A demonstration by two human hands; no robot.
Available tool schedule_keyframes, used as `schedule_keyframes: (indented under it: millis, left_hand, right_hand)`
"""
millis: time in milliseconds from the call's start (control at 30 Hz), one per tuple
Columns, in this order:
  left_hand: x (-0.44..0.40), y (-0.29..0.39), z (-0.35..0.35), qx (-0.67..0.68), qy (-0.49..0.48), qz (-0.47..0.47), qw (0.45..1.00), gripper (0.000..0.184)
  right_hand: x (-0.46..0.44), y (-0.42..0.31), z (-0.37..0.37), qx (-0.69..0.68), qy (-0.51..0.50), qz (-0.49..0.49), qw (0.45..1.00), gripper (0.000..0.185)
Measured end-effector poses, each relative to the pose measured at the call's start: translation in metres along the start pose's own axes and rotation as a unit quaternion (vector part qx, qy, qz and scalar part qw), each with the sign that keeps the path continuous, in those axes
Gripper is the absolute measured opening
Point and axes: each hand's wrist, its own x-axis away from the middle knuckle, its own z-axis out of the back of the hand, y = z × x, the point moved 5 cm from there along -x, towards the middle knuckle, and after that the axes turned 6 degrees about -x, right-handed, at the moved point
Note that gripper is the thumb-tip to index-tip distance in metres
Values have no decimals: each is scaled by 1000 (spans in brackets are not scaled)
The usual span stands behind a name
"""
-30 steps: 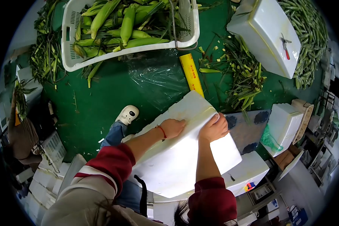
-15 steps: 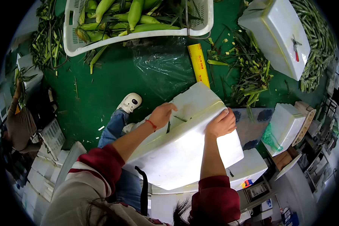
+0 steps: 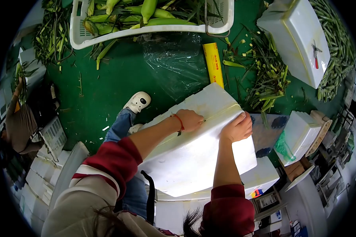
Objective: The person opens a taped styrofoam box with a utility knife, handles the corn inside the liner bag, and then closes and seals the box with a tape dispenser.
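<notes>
A large white foam box stands tilted in front of me, with a yellowish tape line round its lid seam. My right hand is wrapped over its upper right edge, thumb on the near face and fingers round the corner. My left hand lies across the top by the seam, fingers pinched together on a scrap of green leaf, of which only a dark tip shows. Another dark leaf bit sits under the left wrist. Beyond the box lies a yellow carton with red print.
A white basket of corn stands ahead, with clear plastic film before it. Husks litter the green floor. To the right are another foam box with red-handled scissors and piled green pods. A co-worker is at left.
My left hand has moved right along the box top and closed over the leaf scrap that lay there. The right hand keeps its hold on the box edge. The view has shifted slightly.
</notes>
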Motion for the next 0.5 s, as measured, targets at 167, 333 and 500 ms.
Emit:
schedule_keyframes:
  millis: [167,333,500]
  left_hand:
    - [-2,-30,-20,245,166,74,952,21]
    - [35,-70,-16,501,197,138,831,16]
    - [37,-30,-7,78,246,-78,963,19]
  right_hand:
    - [1,4,-2,0,8,11,1000,43]
    - [2,2,-2,9,4,6,1000,43]
    - [2,3,-2,15,10,12,1000,44]
